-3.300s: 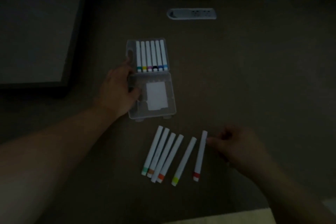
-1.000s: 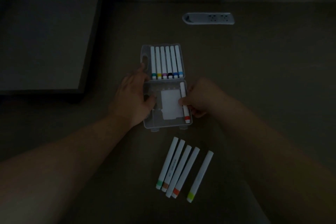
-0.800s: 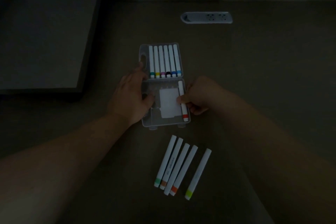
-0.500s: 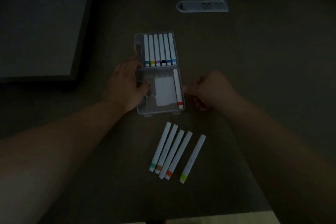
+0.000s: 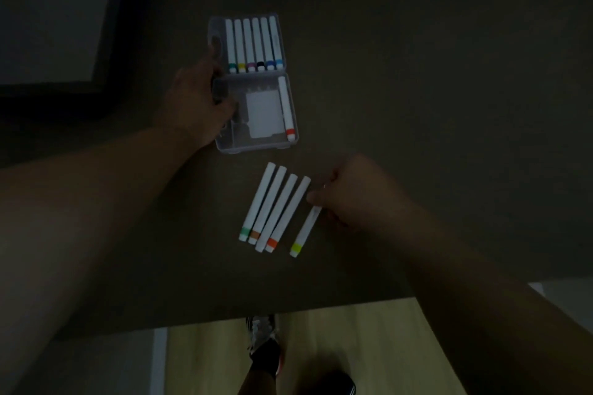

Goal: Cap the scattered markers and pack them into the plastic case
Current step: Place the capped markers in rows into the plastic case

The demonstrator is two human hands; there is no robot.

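The right hand's [image 5: 349, 192] grip is pinched on the upper end of the yellow-banded marker [image 5: 304, 232], which lies on the dark counter [image 5: 449, 106]; the left hand [image 5: 195, 106] grasps the left edge of the open clear plastic case [image 5: 256, 146]. Six markers [image 5: 253, 42] fill the far half, a red-banded marker [image 5: 286, 107] sits at the near half's right wall. Four capped markers [image 5: 272, 208] lie together just left of the held one.

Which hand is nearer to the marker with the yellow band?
Right. The right hand is at the upper end of the yellow-band marker, its fingers closing on it. The left hand is far away, on the left side of the plastic case.
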